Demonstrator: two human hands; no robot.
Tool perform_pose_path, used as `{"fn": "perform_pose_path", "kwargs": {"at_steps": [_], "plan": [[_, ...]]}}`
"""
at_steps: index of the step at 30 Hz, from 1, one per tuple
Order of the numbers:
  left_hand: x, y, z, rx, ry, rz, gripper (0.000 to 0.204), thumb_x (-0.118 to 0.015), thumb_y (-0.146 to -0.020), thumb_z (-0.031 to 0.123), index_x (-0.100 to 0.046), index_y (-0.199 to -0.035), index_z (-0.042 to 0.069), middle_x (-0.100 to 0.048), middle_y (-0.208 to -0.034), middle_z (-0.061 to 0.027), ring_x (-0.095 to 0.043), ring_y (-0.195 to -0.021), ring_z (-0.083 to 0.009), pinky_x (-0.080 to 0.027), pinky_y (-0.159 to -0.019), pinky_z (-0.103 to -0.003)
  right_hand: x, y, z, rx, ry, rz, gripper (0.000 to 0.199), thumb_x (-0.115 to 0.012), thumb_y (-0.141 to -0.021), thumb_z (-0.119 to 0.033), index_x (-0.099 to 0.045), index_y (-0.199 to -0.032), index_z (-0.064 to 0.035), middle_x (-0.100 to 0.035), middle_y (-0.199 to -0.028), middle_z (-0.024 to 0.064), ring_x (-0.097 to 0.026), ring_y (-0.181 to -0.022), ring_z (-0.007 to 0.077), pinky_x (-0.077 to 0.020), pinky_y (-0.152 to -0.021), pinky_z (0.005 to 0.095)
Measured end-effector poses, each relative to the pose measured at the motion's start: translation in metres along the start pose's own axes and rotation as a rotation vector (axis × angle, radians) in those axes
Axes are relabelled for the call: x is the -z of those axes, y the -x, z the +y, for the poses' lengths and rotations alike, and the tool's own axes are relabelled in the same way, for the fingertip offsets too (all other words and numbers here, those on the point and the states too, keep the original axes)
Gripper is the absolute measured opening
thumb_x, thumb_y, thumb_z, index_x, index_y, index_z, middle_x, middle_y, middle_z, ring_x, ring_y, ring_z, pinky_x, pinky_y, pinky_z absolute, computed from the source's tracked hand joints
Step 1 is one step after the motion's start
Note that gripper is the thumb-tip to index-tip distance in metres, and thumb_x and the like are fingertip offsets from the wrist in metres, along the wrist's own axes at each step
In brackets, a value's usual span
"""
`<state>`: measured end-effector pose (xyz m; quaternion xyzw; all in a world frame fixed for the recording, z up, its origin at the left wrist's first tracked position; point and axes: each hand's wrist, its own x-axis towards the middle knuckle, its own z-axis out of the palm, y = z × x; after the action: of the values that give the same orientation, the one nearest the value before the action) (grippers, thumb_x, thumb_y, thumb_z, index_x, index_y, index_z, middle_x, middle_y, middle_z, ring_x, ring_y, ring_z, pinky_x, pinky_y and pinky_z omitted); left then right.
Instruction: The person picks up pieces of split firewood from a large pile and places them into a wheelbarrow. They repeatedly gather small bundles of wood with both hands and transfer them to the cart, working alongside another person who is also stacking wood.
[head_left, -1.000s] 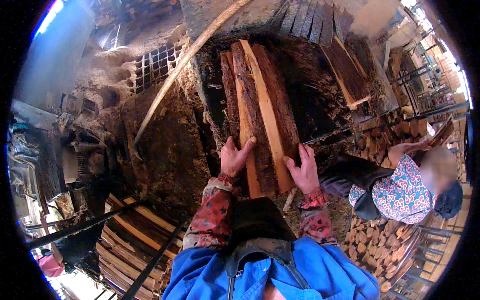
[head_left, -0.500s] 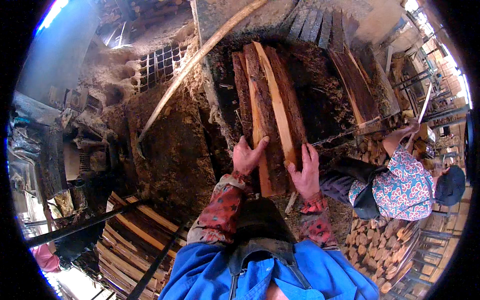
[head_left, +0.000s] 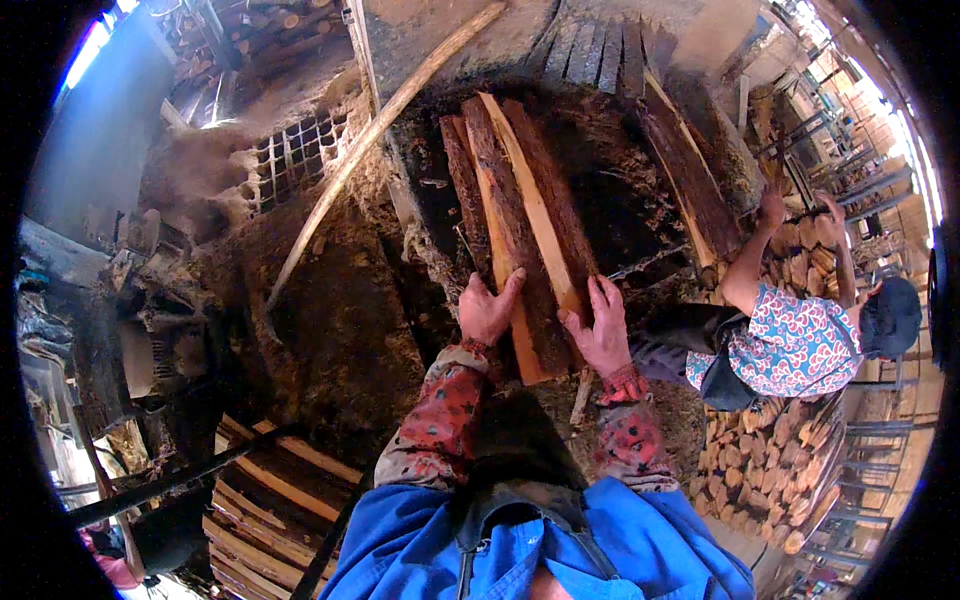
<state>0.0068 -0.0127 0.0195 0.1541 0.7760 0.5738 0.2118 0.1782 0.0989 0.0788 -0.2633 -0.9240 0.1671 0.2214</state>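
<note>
Several long bark-edged wooden slabs (head_left: pixel 535 210) lie side by side in front of me, pointing away. My left hand (head_left: pixel 488 308) grips the bundle's left edge near its close end, the thumb lying over the top. On the opposite edge, my right hand (head_left: pixel 602 328) is closed round the slabs, with its thumb over a pale sawn face. The undersides of the slabs and some fingertips are hidden.
Another bark slab (head_left: pixel 685 175) lies farther right. A long bent pole (head_left: pixel 375 130) slants across the left. Stacked slabs (head_left: pixel 265 515) stand low left, piled wood (head_left: pixel 765 460) low right. A co-worker (head_left: pixel 800 330) in a patterned shirt stands close on my right.
The whole view has shifted slightly; my hands keep their hold on the slabs. The co-worker's arms have moved, both hands now showing, and the pale stick in one hand is no longer seen.
</note>
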Motion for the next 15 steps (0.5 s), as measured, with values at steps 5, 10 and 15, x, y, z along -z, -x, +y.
{"fn": "perform_pose_path", "kwargs": {"at_steps": [5,10,15], "plan": [[0.003,-0.001,0.007,0.015,-0.123,-0.001,0.077,-0.071,-0.072,0.062,-0.058,-0.09,-0.012,-0.065,-0.076,-0.0266,-0.066,-0.076,-0.04,-0.05,-0.065,-0.046,0.001,-0.003,0.0,0.006,0.019,0.01,0.073,-0.065,-0.084,-0.045,-0.045,-0.128,0.0096,-0.04,-0.131,0.0263,-0.04,-0.12,0.0419,-0.0348,-0.101,0.0507],[0.001,0.0,0.012,-0.041,-0.143,0.071,0.079,-0.07,-0.072,0.063,-0.058,-0.091,-0.012,-0.064,-0.079,-0.0289,-0.066,-0.079,-0.0404,-0.05,-0.067,-0.045,0.003,-0.006,0.001,-0.037,0.018,-0.045,0.073,-0.066,-0.083,-0.045,-0.045,-0.127,0.0093,-0.04,-0.13,0.0259,-0.04,-0.12,0.0423,-0.0353,-0.1,0.051],[-0.002,-0.001,0.01,-0.022,-0.116,0.059,0.076,-0.072,-0.073,0.059,-0.058,-0.091,-0.013,-0.065,-0.079,-0.0273,-0.067,-0.08,-0.0375,-0.05,-0.066,-0.044,0.006,-0.011,0.005,0.012,0.02,-0.049,0.075,-0.069,-0.081,-0.044,-0.045,-0.126,0.0102,-0.042,-0.127,0.0247,-0.042,-0.118,0.0418,-0.0376,-0.099,0.0492]]}}
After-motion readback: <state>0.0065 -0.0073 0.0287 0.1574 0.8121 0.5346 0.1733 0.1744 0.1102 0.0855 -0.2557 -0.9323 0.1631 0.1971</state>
